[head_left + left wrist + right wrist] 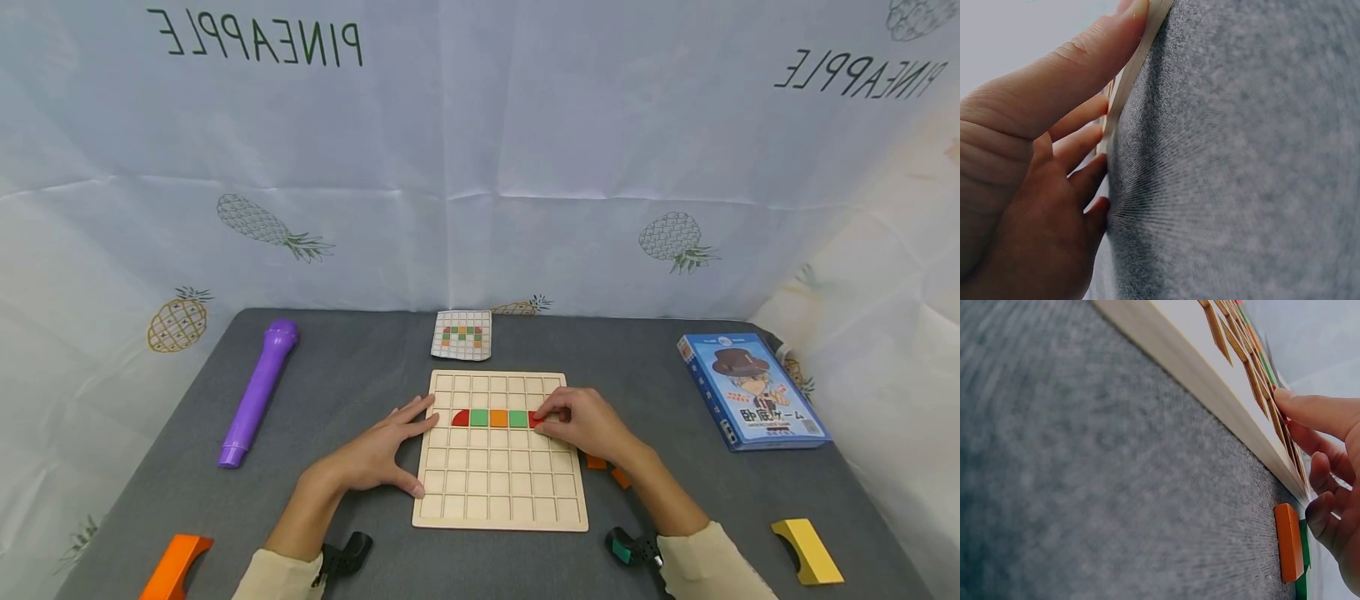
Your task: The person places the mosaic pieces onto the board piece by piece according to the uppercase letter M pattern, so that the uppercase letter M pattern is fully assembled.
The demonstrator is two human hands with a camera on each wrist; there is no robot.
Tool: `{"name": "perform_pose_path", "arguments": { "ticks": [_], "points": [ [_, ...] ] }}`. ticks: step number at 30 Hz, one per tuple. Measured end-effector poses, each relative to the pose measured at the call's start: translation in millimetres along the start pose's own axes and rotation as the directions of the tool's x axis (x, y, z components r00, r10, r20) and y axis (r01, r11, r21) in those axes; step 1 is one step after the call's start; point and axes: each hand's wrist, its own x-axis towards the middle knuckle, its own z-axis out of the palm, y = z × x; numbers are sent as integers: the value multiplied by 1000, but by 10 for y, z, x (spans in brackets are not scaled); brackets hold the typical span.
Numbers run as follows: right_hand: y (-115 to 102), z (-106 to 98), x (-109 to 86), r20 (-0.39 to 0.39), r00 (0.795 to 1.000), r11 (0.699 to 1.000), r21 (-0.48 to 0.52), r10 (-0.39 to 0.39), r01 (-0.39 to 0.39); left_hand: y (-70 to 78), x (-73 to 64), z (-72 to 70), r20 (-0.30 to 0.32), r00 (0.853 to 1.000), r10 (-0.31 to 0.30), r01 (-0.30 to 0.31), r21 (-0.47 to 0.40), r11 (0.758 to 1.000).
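1. The left hand (375, 450) is spread, fingers and thumb extended, touching the left edge of the wooden grid board (498, 507); it grips nothing.
2. The right hand (588, 423) pinches the partly hidden end red piece (535, 419) between thumb and fingertip, on the board; that piece ends a row after a rounded red piece (461, 418), a green square (480, 418), an orange square (498, 418) and a second green square (517, 418).
3. The right hand covers squares beyond the row; loose orange pieces (596, 462) lie by the board's right edge, near the forearm; a green piece (1302, 587) shows behind one.
4. Beyond the board lies a pattern card (461, 335); a purple tube (257, 396) lies left, a blue box (753, 392) right; an orange arch (176, 567) and a yellow arch (808, 552) sit nearer, well apart.
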Motion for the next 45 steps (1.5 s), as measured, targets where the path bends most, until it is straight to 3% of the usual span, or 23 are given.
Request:
{"name": "perform_pose_path", "arguments": {
  "ticks": [17, 28, 45],
  "points": [
    [-2, -11, 5, 13, 1000, 1000, -4, -12, 12, -8, 7, 0, 6, 1000, -10, 10, 3, 1000],
    [65, -123, -12, -25, 999, 995, 94, -21, 23, -10, 2, 2, 1, 1000, 11, -11, -2, 1000],
    [252, -330, -241, -58, 998, 1000, 7, 7, -7, 9, -14, -1, -2, 1000, 21, -21, -6, 1000]
  ]
}}
